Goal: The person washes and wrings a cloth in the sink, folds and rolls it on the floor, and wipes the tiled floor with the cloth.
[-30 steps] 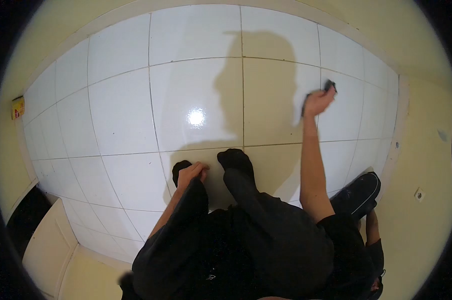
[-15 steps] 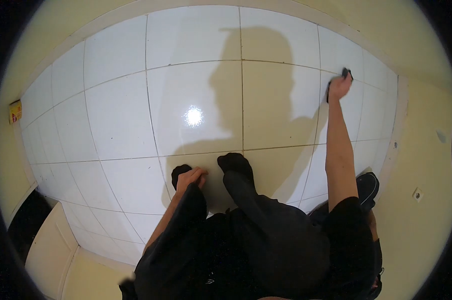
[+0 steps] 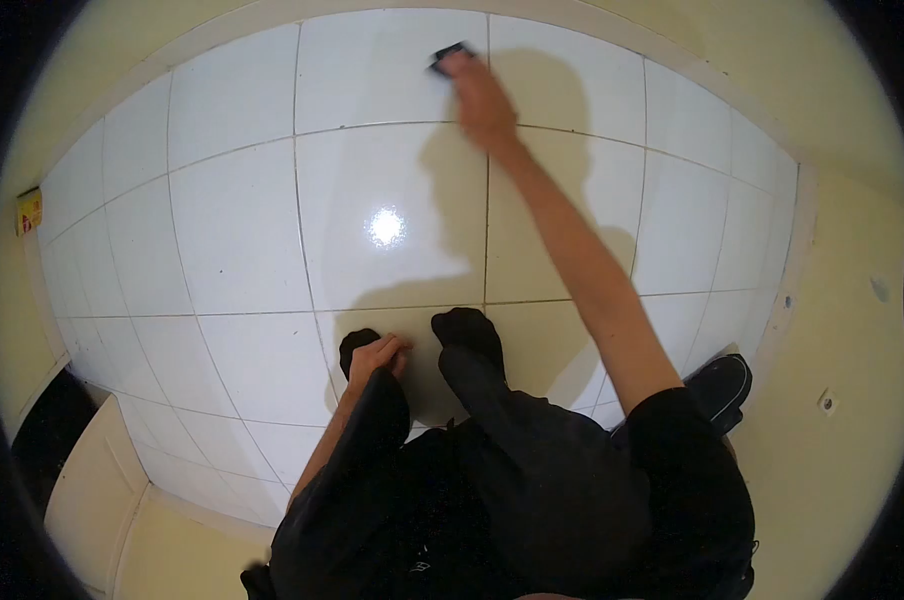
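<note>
My right hand (image 3: 487,110) is stretched out near the far wall, its fingers closed on a small black object (image 3: 452,57) at the floor. Motion blur and the fingers hide what kind of object it is. Below it are glossy white floor tiles (image 3: 237,225). My left hand (image 3: 377,353) hangs over my left knee, close to the black sock (image 3: 357,350) on my left foot. Its fingers are loosely bent and somewhat apart, with nothing visible in them.
My right foot (image 3: 467,330), in a black sock, rests on the tiles. A black shoe-like item (image 3: 720,388) lies by the right wall, below a socket (image 3: 827,402). A small yellow box (image 3: 29,212) is at the left wall. A pale panel (image 3: 97,480) stands at lower left.
My right hand has swept from the right side of the floor leftward and farther out, carrying the black object. My left hand has stayed at the knee.
</note>
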`<move>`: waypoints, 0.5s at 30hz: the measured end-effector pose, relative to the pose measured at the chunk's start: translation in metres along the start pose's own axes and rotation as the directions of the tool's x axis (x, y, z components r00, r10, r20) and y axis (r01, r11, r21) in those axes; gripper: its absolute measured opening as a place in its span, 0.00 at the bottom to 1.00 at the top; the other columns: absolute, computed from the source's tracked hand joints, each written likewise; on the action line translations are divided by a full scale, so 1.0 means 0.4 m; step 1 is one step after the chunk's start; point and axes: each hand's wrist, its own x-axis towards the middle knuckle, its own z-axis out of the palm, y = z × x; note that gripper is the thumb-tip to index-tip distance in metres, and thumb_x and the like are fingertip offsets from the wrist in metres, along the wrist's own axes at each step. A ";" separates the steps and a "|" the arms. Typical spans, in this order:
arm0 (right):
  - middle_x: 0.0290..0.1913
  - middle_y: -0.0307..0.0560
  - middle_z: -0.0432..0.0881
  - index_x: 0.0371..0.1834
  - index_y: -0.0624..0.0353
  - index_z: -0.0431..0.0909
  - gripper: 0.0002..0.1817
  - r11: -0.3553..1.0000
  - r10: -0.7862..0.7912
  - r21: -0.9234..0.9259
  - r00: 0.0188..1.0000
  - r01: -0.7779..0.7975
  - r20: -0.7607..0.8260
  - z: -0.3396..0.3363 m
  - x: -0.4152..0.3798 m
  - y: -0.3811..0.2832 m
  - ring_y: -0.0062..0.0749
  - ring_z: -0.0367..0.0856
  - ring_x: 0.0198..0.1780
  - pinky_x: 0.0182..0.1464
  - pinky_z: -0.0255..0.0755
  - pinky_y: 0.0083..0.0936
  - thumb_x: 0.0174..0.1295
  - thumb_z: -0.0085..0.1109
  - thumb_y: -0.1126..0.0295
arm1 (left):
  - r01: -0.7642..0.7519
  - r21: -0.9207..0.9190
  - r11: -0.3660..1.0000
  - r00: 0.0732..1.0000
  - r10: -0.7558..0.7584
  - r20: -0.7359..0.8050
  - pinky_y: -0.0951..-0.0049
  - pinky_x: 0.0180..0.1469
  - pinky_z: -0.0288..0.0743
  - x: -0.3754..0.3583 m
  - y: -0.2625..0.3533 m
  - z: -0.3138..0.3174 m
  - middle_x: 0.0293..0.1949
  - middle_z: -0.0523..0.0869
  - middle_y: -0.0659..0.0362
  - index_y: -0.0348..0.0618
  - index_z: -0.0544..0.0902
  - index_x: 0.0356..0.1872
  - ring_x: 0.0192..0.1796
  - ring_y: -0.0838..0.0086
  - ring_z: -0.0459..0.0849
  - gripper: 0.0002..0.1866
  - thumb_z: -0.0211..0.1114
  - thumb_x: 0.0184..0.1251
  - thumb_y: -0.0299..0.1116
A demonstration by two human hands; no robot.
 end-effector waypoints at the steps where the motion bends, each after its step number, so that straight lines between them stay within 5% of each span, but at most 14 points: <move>1: 0.68 0.53 0.80 0.64 0.56 0.79 0.23 0.999 -0.050 0.010 0.998 0.050 0.031 0.046 -0.033 -0.057 0.51 0.73 0.73 0.78 0.63 0.44 0.66 0.51 0.79 | 0.038 -0.021 0.999 0.999 -0.038 0.032 0.67 0.31 0.79 -0.002 0.001 -0.002 0.32 0.84 0.58 0.48 0.85 0.40 0.28 0.64 0.86 0.11 0.68 0.57 0.21; 5: 0.71 0.49 0.79 0.66 0.60 0.80 0.23 0.984 -0.177 0.061 0.962 0.168 0.208 0.128 -0.182 -0.288 0.40 0.72 0.75 0.82 0.61 0.39 0.67 0.52 0.81 | 0.057 -0.003 0.998 0.997 -0.056 0.043 0.67 0.30 0.77 -0.003 0.004 -0.002 0.31 0.83 0.58 0.47 0.85 0.40 0.27 0.64 0.84 0.12 0.67 0.55 0.20; 10: 0.72 0.49 0.78 0.65 0.61 0.80 0.23 0.955 -0.293 0.147 0.893 0.257 0.341 0.038 -0.342 -0.409 0.40 0.72 0.76 0.81 0.61 0.39 0.65 0.56 0.78 | 0.068 0.023 0.997 0.995 -0.070 0.068 0.69 0.29 0.76 -0.004 0.004 -0.002 0.29 0.82 0.59 0.46 0.84 0.40 0.26 0.67 0.83 0.12 0.67 0.54 0.21; 15: 0.72 0.52 0.77 0.66 0.62 0.79 0.25 0.986 -0.165 0.036 0.894 0.165 0.416 -0.140 -0.507 -0.382 0.41 0.73 0.75 0.80 0.63 0.42 0.65 0.54 0.80 | 0.060 0.025 0.998 0.996 -0.061 0.071 0.71 0.29 0.75 -0.001 0.011 -0.002 0.29 0.82 0.62 0.46 0.84 0.40 0.26 0.69 0.83 0.12 0.66 0.52 0.22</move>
